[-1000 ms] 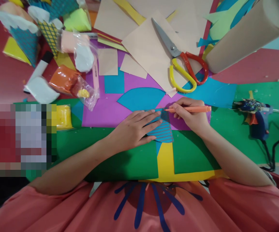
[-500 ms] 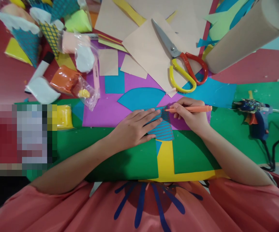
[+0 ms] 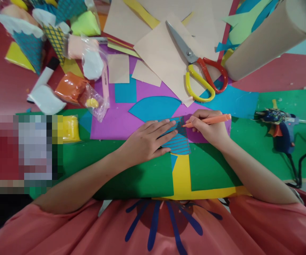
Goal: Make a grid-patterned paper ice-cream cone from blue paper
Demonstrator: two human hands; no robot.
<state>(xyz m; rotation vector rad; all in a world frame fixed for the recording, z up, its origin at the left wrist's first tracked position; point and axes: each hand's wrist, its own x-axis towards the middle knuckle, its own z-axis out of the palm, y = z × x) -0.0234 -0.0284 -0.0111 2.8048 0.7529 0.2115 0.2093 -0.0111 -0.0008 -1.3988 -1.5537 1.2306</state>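
My left hand [image 3: 153, 140] lies flat with its fingers stretched over a blue foam sheet piece [image 3: 178, 144], which has dark parallel lines drawn across it. In my right hand [image 3: 209, 127] is an orange marker pen [image 3: 216, 119]. Its tip is at the right part of the lined piece, close to the left fingertips. Just beyond the hands lies a plain blue leaf-shaped piece [image 3: 155, 108] on a purple sheet [image 3: 110, 124]. Part of the lined piece is hidden under my left hand.
Scissors [image 3: 192, 58] with red and yellow handles lie on beige sheets. A beige roll [image 3: 269, 40] is at the far right, and a glue gun [image 3: 284, 136] rests on the green sheet [image 3: 248, 156]. Decorated paper cones [image 3: 30, 44] and bagged clay [image 3: 71, 86] crowd the left.
The marker tip has shifted slightly toward me and to the right, while the pen's back end has risen a little. My left hand stays in place.
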